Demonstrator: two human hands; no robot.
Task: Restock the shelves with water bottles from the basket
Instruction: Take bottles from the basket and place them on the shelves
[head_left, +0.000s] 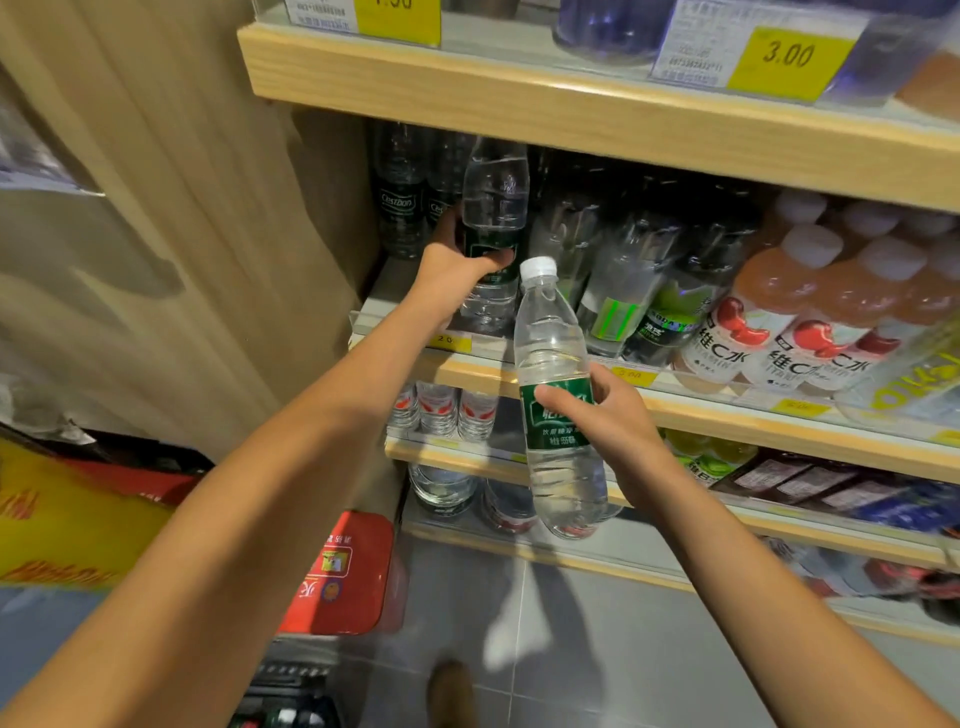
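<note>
My left hand (457, 270) grips a clear green-labelled water bottle (493, 197) around its label, upright at the front left of the middle shelf (467, 371). Behind it stand more of the same bottles (400, 192) in shadow. My right hand (605, 410) holds a second water bottle (556, 364) with a white cap by its green label, tilted slightly, in front of the shelf edge and below shelf level. The black basket (291, 691) shows at the bottom edge, its contents unclear.
Other clear bottles (623, 280) and orange drinks with white caps (789, 301) fill the middle shelf to the right. The upper shelf (571, 109) overhangs closely. Lower shelves hold red-labelled bottles (441, 410). A red box (348, 571) sits on the grey tiled floor.
</note>
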